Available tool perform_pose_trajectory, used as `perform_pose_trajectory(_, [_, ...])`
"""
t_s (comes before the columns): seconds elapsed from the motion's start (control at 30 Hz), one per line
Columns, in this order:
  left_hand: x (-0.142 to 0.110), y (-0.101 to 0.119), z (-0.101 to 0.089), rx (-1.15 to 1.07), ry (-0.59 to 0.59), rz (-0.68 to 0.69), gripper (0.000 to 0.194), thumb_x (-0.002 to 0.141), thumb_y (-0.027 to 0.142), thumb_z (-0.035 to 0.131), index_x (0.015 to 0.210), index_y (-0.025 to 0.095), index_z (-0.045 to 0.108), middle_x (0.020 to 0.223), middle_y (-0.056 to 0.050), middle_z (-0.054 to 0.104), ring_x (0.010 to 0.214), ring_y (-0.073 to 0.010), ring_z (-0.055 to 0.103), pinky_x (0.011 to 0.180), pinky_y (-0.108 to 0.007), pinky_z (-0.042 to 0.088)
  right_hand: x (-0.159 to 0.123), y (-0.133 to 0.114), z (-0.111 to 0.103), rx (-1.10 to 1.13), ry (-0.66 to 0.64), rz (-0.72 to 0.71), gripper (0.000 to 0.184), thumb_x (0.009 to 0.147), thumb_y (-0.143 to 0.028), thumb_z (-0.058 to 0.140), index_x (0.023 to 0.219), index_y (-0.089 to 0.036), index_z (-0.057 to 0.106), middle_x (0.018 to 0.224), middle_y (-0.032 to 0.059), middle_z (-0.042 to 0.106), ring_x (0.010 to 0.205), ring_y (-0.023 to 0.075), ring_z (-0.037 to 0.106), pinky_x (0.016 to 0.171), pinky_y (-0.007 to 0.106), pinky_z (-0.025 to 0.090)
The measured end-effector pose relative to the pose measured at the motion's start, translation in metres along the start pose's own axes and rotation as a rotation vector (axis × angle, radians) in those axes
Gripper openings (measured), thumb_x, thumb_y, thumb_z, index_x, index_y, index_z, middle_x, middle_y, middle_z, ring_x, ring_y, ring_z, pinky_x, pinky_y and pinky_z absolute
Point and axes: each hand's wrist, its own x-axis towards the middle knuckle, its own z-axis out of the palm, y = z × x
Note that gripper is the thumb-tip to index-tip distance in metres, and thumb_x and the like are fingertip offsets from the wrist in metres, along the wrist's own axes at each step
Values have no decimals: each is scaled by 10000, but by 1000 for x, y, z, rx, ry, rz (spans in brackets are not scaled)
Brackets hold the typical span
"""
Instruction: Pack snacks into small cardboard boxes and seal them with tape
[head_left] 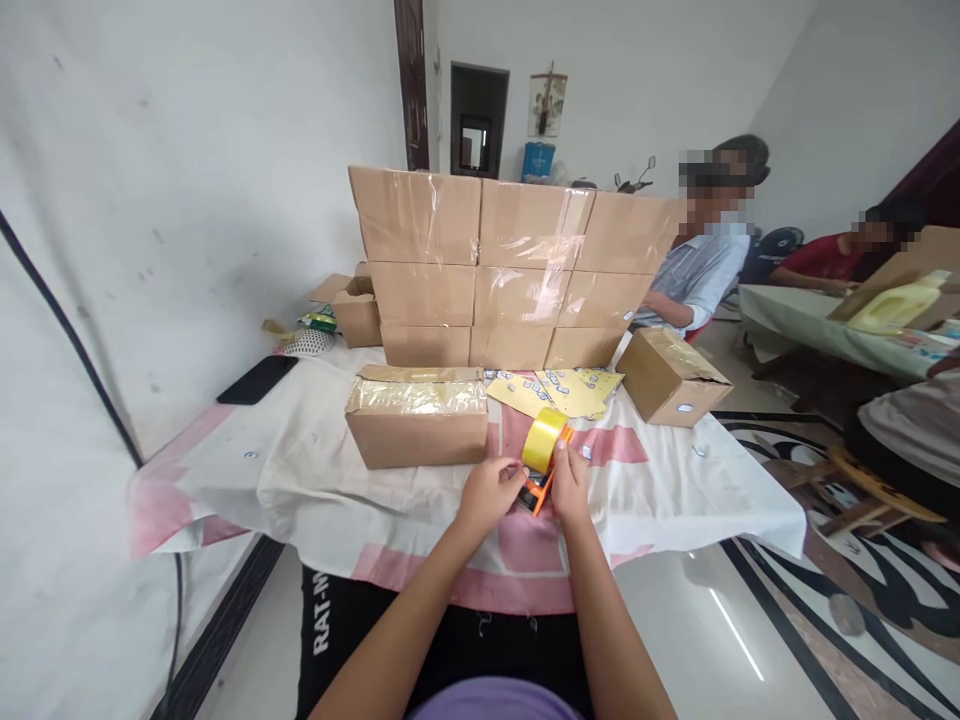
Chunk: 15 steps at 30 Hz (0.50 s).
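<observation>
My right hand (571, 482) is closed on an orange tape dispenser (541, 497) that carries a wide roll of yellow tape (545, 440). At the dispenser's front end, the fingers of my left hand (491, 492) are pinched together close to the roll; whether they grip the tape's end is too small to make out. Left of the dispenser lies a taped cardboard box (420, 435), long side facing me. Just behind the tape roll are yellow patterned sheets (577, 392), flat on the cloth.
A wall of stacked, taped boxes (517, 265) stands at the table's back. Another taped box (671, 380) sits at the right. A black phone (257, 380) and an open box (356, 312) are on the left. Beyond the stack sits a person (694, 265).
</observation>
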Motion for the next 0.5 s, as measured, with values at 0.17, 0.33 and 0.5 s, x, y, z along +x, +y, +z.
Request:
perform_pose_trajectory(0.17, [-1, -3, 3, -231, -157, -103, 251, 846, 369, 636, 775, 137, 699, 671, -19, 644, 594, -127, 559, 573, -255, 404, -1, 1, 0, 46, 60, 15, 539, 978, -638, 428, 661, -208, 502, 605, -8, 493, 545, 143, 414, 516, 298, 346])
perform_pose_trajectory(0.33, [-7, 7, -3, -383, -308, -214, 308, 805, 434, 668, 784, 132, 724, 464, 72, 402, 414, -76, 310, 448, -244, 252, -4, 3, -3, 25, 72, -27, 574, 974, -659, 424, 624, -208, 477, 562, -17, 464, 520, 134, 385, 498, 295, 314])
perform_pose_trajectory(0.5, [-9, 10, -2, -449, -263, -229, 202, 740, 335, 702, 743, 137, 740, 579, 14, 589, 486, -84, 433, 504, -241, 342, -7, 4, -6, -58, 126, -111, 570, 1003, -618, 398, 592, -224, 413, 525, -28, 408, 511, 133, 358, 515, 306, 254])
